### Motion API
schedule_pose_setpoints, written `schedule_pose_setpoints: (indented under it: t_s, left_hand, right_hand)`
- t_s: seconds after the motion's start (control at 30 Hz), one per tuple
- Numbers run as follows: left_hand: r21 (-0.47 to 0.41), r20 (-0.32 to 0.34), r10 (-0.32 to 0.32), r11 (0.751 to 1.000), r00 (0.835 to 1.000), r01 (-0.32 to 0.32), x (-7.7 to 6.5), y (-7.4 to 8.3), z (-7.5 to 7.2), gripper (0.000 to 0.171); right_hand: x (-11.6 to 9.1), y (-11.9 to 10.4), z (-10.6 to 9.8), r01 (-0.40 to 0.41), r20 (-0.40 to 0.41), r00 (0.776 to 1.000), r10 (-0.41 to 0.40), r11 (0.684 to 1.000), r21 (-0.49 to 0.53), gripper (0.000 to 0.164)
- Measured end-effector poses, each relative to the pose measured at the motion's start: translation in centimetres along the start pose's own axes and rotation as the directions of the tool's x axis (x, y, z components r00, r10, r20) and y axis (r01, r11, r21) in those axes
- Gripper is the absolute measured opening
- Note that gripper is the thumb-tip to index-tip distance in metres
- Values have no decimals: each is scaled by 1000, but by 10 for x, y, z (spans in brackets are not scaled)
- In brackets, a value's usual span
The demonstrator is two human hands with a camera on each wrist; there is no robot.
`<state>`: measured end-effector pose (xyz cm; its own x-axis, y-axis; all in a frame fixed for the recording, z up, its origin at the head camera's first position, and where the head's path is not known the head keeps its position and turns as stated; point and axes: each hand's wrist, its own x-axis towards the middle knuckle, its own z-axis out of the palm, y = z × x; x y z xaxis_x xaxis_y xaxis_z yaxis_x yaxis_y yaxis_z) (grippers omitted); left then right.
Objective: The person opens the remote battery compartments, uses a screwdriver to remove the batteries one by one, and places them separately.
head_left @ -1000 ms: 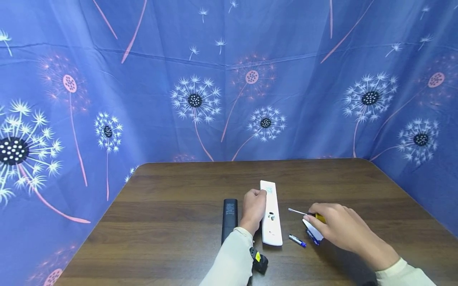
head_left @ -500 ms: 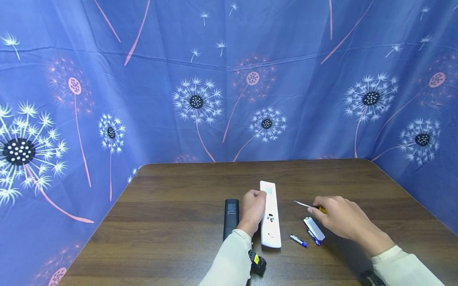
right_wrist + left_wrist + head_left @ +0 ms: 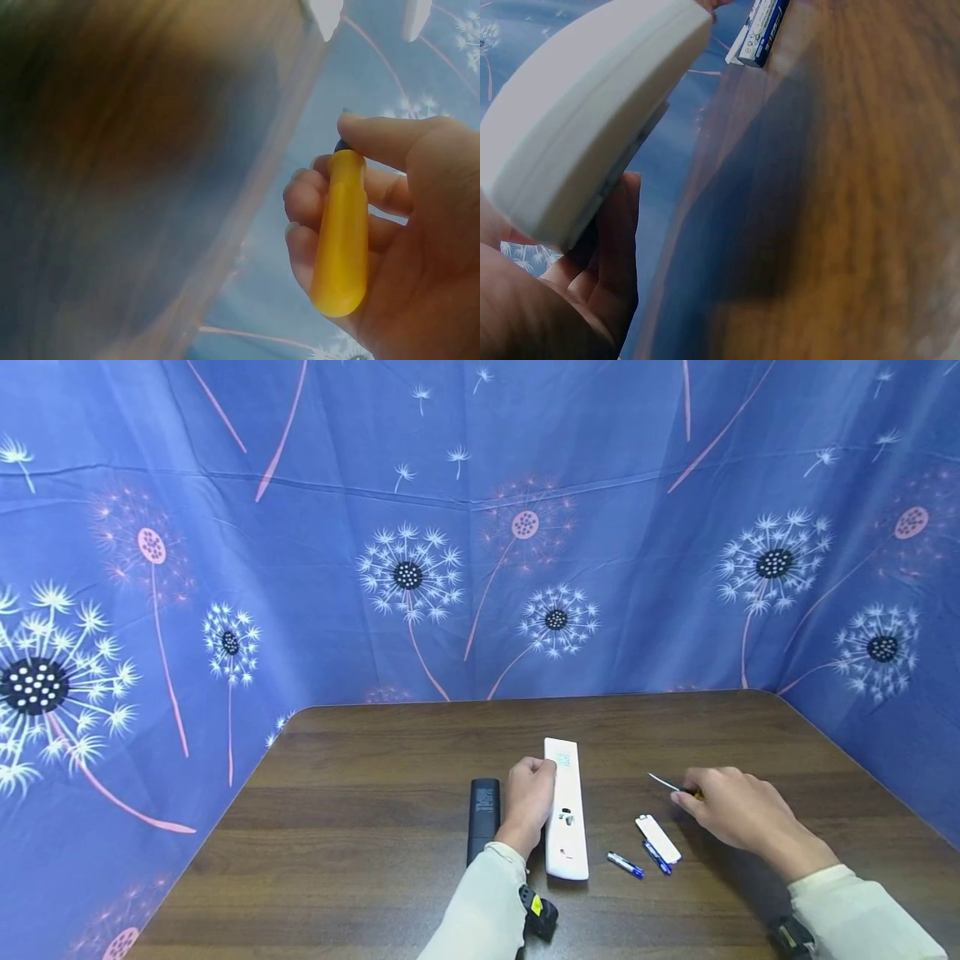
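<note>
My left hand (image 3: 528, 802) grips the left side of a long white remote control (image 3: 567, 852), which lies back up with a printed code near its far end. Close by in the left wrist view, the remote's pale casing (image 3: 592, 112) covers part of the fingers. Over the table at the right, my right hand (image 3: 738, 810) holds a screwdriver (image 3: 341, 240) by its yellow handle. Its thin metal shaft points left and away in the head view. Between the hands lie a small white cover (image 3: 660, 838), one blue-and-white battery (image 3: 625, 865) and another battery (image 3: 657, 857) against the cover.
A black remote control (image 3: 483, 818) lies left of my left hand, its near end hidden by the sleeve. Both wrists wear black camera mounts. The brown wooden table (image 3: 360, 827) ends at a blue dandelion-print curtain (image 3: 315, 568) behind and at the sides.
My right hand has moved right with the screwdriver, away from the white cover and the batteries, which now show fully. The left hand and white remote stay almost where they were.
</note>
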<state>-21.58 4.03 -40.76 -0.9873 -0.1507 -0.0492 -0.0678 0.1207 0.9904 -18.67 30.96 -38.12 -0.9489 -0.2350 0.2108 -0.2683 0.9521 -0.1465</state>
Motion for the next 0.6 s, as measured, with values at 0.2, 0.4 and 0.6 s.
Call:
schedule_pose_setpoints:
  t_s: [0.2,0.4,0.6]
  left_hand:
    - [-22,-4,2,1000,1000,-2,1,0,-1,23]
    - [-37,0,3,999,1000,-3,1,-1,-1,23]
    - [-19,3,-12,1000,1000,12,1,-2,0,25]
  right_hand:
    - [-1,6,4,-17,23,1000,17,1000,-5,25]
    - [-1,8,5,-27,38,999,28,1000,-12,28]
    - [0,11,5,-46,65,997,47,999,-13,29]
